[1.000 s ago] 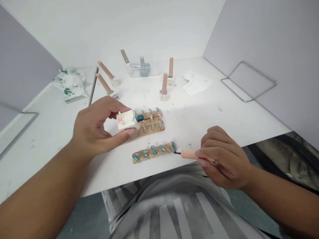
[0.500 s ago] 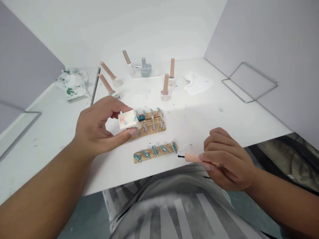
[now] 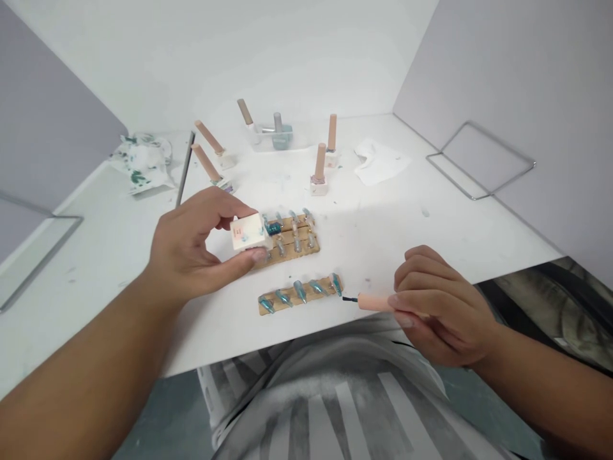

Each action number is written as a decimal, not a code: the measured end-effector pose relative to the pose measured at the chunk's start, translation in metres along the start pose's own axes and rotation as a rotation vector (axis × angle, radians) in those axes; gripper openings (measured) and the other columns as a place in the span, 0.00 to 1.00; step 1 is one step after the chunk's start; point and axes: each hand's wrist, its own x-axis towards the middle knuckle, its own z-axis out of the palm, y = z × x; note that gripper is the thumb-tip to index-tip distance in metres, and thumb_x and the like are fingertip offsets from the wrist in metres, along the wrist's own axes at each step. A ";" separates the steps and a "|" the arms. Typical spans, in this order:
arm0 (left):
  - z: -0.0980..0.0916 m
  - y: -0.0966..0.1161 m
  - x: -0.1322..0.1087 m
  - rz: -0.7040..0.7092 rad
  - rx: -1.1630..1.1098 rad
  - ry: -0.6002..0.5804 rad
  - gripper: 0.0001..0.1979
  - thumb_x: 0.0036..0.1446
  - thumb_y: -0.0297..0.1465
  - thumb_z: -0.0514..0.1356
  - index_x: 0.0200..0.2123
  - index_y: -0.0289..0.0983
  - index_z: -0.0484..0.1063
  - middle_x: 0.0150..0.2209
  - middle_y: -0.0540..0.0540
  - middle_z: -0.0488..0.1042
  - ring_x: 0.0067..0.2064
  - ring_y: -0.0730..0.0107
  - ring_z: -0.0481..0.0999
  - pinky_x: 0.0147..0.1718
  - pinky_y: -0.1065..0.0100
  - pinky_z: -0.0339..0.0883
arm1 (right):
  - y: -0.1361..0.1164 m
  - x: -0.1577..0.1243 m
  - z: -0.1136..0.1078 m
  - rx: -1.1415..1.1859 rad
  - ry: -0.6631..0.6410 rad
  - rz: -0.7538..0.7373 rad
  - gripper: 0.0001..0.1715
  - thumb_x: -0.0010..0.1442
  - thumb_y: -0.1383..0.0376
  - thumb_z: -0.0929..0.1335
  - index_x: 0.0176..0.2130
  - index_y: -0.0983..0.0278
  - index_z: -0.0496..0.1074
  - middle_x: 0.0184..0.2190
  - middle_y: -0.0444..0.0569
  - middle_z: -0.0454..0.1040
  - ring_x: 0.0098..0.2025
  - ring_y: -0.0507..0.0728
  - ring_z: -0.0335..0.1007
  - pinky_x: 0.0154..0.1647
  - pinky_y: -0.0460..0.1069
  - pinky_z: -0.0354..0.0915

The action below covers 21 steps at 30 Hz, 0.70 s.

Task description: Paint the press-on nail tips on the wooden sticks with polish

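Note:
Between its thumb and fingers, my left hand (image 3: 198,243) grips a small white nail polish bottle (image 3: 249,232), tipped so its teal-smeared neck points right. My right hand (image 3: 438,306) pinches the peach handle of a nail polish brush (image 3: 375,302), whose dark bristles point left. The bristle tip is close to the rightmost teal false nail (image 3: 336,284); I cannot tell whether they touch. Several pointed teal nails stand along a cardboard strip (image 3: 306,298) near the table's front edge. Behind it, partly covered by the left hand and bottle, is cardboard holding more glittery nails (image 3: 297,244).
Peach-capped polish bottles stand behind, two at left including one bottle (image 3: 205,163), and two at centre, including another bottle (image 3: 320,169). A clear tray (image 3: 297,142) holds more bottles. Stained tissue (image 3: 143,163) lies left, white tissue (image 3: 380,163) right. Wire stands (image 3: 481,160) flank the table.
The whole view has shifted very slightly. Both hands keep the same grip, and the brush stays beside the rightmost nail.

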 end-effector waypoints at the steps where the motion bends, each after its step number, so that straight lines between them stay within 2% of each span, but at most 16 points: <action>1: 0.000 0.001 0.000 0.001 0.001 -0.001 0.17 0.50 0.28 0.69 0.45 0.43 0.74 0.31 0.48 0.73 0.31 0.66 0.69 0.25 0.62 0.62 | 0.000 0.001 -0.001 0.003 -0.005 0.000 0.12 0.55 0.75 0.65 0.40 0.63 0.66 0.22 0.43 0.68 0.25 0.53 0.63 0.27 0.52 0.61; 10: 0.001 0.004 0.001 0.014 -0.029 -0.001 0.22 0.48 0.27 0.70 0.48 0.43 0.72 0.33 0.49 0.73 0.32 0.67 0.68 0.29 0.62 0.64 | -0.007 0.005 0.003 0.200 0.003 0.100 0.19 0.56 0.78 0.64 0.47 0.64 0.68 0.23 0.43 0.66 0.25 0.53 0.62 0.27 0.52 0.63; 13: 0.001 0.007 0.002 0.029 -0.049 -0.005 0.22 0.49 0.27 0.70 0.47 0.41 0.71 0.32 0.49 0.72 0.32 0.68 0.67 0.29 0.63 0.64 | -0.004 0.006 0.008 0.289 0.143 0.163 0.23 0.56 0.77 0.66 0.50 0.64 0.71 0.24 0.43 0.68 0.25 0.53 0.63 0.26 0.52 0.62; 15: 0.002 0.010 0.002 0.012 -0.049 -0.013 0.20 0.50 0.28 0.69 0.46 0.41 0.71 0.32 0.49 0.72 0.32 0.67 0.68 0.29 0.63 0.64 | -0.001 0.009 0.014 0.341 0.262 0.226 0.21 0.57 0.76 0.67 0.50 0.62 0.73 0.23 0.43 0.67 0.25 0.53 0.63 0.26 0.52 0.61; 18: 0.003 0.014 0.003 -0.028 -0.063 -0.017 0.16 0.53 0.29 0.67 0.45 0.41 0.71 0.32 0.48 0.73 0.32 0.67 0.68 0.30 0.63 0.66 | 0.002 0.016 0.027 0.452 0.399 0.387 0.13 0.61 0.72 0.68 0.46 0.61 0.76 0.23 0.44 0.68 0.25 0.52 0.63 0.23 0.50 0.60; 21: 0.005 0.018 0.003 -0.012 -0.113 -0.021 0.14 0.55 0.29 0.66 0.45 0.39 0.70 0.32 0.47 0.72 0.32 0.67 0.68 0.30 0.63 0.65 | 0.003 0.021 0.040 0.584 0.474 0.543 0.06 0.63 0.66 0.70 0.42 0.61 0.78 0.24 0.45 0.71 0.25 0.52 0.66 0.23 0.49 0.62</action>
